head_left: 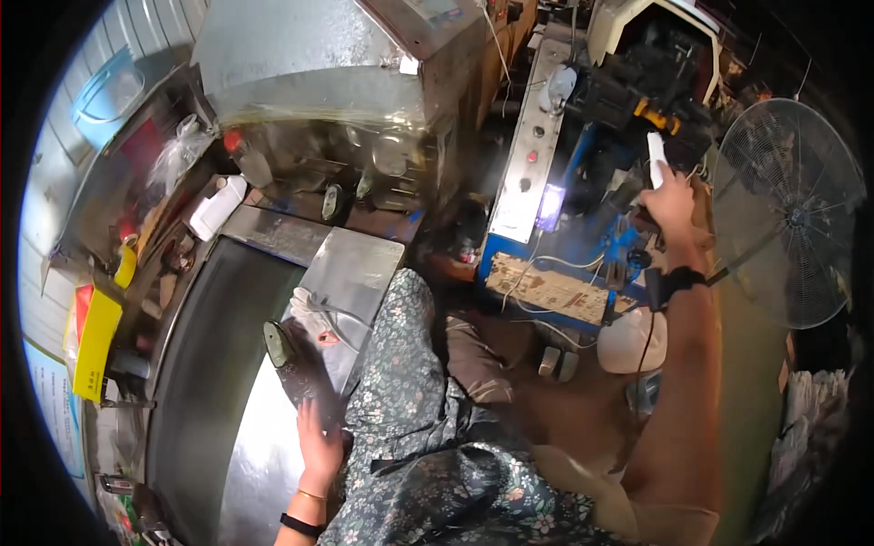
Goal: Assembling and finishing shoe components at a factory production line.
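On the left, my left hand (320, 446) has its fingers stretched out flat, their tips touching the near end of a dark shoe-shaped piece (297, 378). That piece has a green, heel-like far end and lies on the shiny metal plate (255, 446). A crumpled whitish cloth (311, 314) sits just beyond it. At the far right, my right hand (672, 202) is closed around the lower part of a slim white object (655, 150) that points upward, beside the blue-framed machine (583, 155). Its kind is not clear, and my fingers hide its lower end.
A dark belt (205, 337) curves along the left, and a large metal hood (309, 64) stands behind it. More green-ended pieces (332, 200) rest on a ledge under the hood. A caged fan (794, 218) stands far right. A yellow box (97, 346) is at the left edge.
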Tool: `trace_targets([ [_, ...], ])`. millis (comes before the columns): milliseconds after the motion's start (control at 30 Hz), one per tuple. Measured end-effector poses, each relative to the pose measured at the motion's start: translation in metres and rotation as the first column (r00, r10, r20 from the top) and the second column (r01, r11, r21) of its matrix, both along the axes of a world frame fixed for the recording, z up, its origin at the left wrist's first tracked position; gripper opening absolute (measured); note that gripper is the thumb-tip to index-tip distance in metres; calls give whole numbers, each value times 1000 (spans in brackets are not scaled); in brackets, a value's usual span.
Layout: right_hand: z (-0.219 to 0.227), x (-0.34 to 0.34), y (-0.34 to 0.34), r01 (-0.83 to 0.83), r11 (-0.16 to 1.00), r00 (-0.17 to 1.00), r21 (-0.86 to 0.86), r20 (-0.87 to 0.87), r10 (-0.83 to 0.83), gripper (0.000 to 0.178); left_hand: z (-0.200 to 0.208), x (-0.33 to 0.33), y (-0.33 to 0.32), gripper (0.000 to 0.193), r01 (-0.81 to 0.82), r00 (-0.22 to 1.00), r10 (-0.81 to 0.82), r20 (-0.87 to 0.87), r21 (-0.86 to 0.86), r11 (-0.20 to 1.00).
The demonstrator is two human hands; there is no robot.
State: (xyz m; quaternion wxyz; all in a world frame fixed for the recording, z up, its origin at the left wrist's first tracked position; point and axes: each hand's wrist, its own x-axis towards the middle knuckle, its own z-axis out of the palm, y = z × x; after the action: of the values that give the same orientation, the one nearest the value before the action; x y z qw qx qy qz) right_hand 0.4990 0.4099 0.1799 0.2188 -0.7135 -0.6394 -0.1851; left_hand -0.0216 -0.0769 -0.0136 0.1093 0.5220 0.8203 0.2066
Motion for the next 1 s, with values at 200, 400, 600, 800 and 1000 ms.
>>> trace_targets([
  [200,-26,2,-37,-143,910,979,390,-76,187,66,40,32,80,31,87,768,-235,596,267,960],
  [400,-46,-151,-177,-669,619,632,412,-123,765,79,67,92,150,40,117,439,-495,750,498,859],
  [600,-66,-270,-298,-974,207,168,87,-330,929,81,97,66,193,45,-255,-612,-202,764,51,966],
  [800,-78,-291,-292,-996,-11,-53,86,-501,864,79,63,36,156,36,-265,-559,-87,825,-78,961],
  [1000,-70,-283,-264,-994,51,-54,92,-865,499,68,70,17,170,39,-52,-543,-57,838,34,998],
])
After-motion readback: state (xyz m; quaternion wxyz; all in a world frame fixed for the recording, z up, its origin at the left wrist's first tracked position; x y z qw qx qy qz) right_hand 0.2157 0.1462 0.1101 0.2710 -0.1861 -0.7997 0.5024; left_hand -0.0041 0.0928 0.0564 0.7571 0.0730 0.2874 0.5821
